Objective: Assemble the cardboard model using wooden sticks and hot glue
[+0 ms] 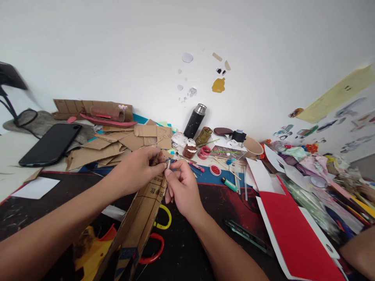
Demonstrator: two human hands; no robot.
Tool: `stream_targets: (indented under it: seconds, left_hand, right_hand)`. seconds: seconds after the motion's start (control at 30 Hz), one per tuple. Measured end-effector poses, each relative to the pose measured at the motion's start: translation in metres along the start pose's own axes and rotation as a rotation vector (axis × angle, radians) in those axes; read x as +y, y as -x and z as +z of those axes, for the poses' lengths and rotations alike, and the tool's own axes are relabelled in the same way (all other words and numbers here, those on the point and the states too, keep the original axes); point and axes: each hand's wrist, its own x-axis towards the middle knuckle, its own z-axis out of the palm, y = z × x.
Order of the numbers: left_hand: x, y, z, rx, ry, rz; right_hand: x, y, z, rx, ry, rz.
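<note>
A long folded piece of brown cardboard [143, 207] with printed characters runs from the lower middle up to my fingers. My left hand [140, 168] is closed on its far end, thumb and fingers pinching the top. On the right edge of that same end, my right hand [184, 187] is closed in a pinch. A small pale strip [168, 164] shows between the fingertips; its kind is unclear. Beside the cardboard lie a yellow scissor handle loop [164, 217] and a red loop [155, 251]. A yellow tool with an orange trigger [90, 249] is partly hidden behind the cardboard.
Cardboard scraps [108, 146] and a model boat [107, 117] are at back left, near a black phone [51, 144]. A black thermos [195, 121] and paint jars [190, 148] stand behind. Right are a utility knife [246, 234], red card [295, 230] and another person's arm [360, 249].
</note>
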Motion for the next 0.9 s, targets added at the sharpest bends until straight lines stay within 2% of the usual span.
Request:
stream_targets:
  seconds: [0.9]
  left_hand:
    - [-0.0015,-0.0006,-0.0004,-0.007,-0.013,0.001]
  right_hand:
    - [-0.0005,-0.0003,0.0007,0.013,0.013,0.007]
